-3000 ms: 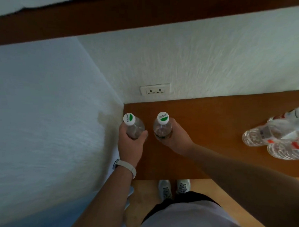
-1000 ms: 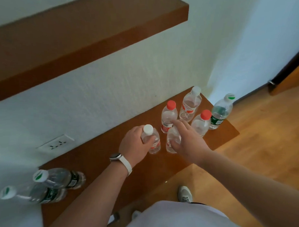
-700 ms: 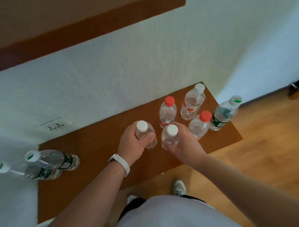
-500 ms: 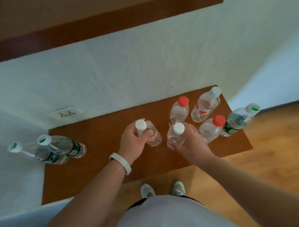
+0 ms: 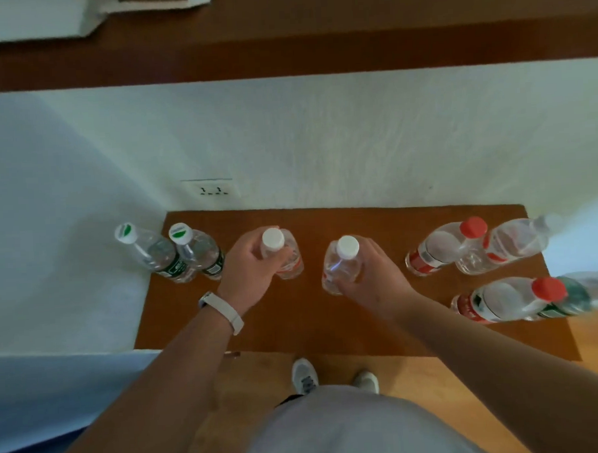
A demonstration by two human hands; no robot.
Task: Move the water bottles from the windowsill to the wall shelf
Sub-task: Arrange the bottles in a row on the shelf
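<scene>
Two white-capped bottles (image 5: 289,261) are gripped, by left hand (image 5: 248,269) and right hand (image 5: 373,274). Carrying step, probably; next set them upright beside green-capped bottles (image 5: 197,253) at nine o'clock.

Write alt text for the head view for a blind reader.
Seen from above, a person's left hand and right hand each grip an upright white-capped water bottle, the left bottle and the right bottle, at a brown wooden ledge. Two green-labelled bottles stand at its left end, four more bottles at its right.

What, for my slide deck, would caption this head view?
Two hands at the wooden shelf: left hand grips the left white-capped bottle, right hand the right white-capped bottle.
</scene>
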